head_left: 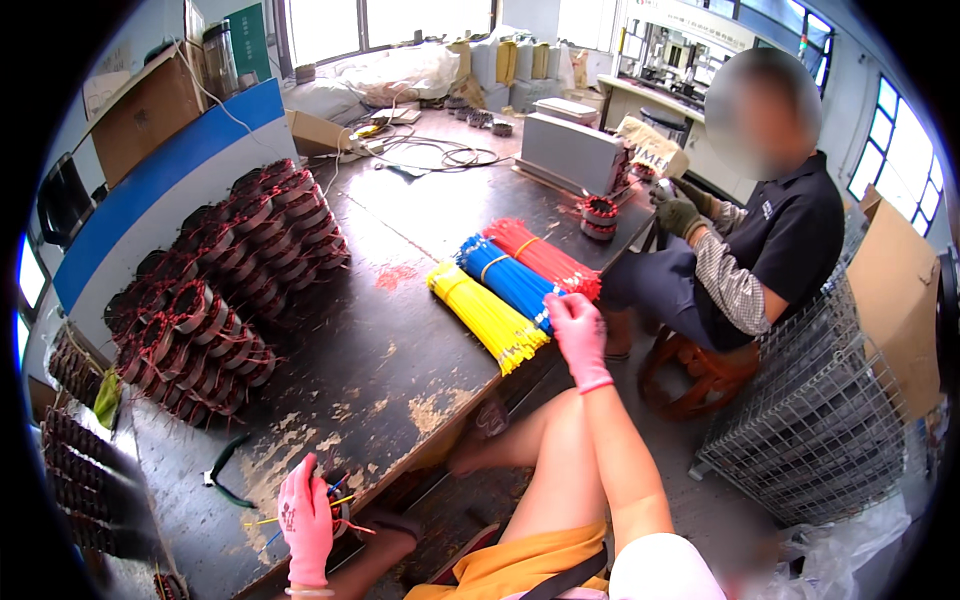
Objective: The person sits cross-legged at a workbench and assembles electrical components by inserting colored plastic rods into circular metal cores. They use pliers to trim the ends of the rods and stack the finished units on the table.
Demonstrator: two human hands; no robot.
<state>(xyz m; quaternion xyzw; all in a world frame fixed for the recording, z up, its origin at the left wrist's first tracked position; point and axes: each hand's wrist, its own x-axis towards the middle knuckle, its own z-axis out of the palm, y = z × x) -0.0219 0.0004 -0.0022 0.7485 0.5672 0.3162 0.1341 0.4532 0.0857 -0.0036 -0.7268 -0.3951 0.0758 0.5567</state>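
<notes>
My left hand (pixel 306 525), in a pink glove, is closed around a small wire-wound stator (pixel 341 508) at the table's near edge. Yellow, blue and red leads stick out of it, and my palm hides much of its body. My right hand (pixel 580 340), also pink-gloved, reaches forward with its fingers pinched at the near ends of the wire bundles. Its fingertips meet the blue wire bundle (pixel 505 277) close to the red wire bundle (pixel 540 255); whatever they pinch is too small to make out. Left of these lies a yellow wire bundle (pixel 485 315).
Stacked stators (pixel 225 290) fill the table's left side. Green-handled pliers (pixel 222 475) lie near my left hand. A grey metal box (pixel 568 155) and loose cable (pixel 440 152) are farther back. A gloved co-worker (pixel 770 240) sits at right, near a wire-mesh cage (pixel 810 420).
</notes>
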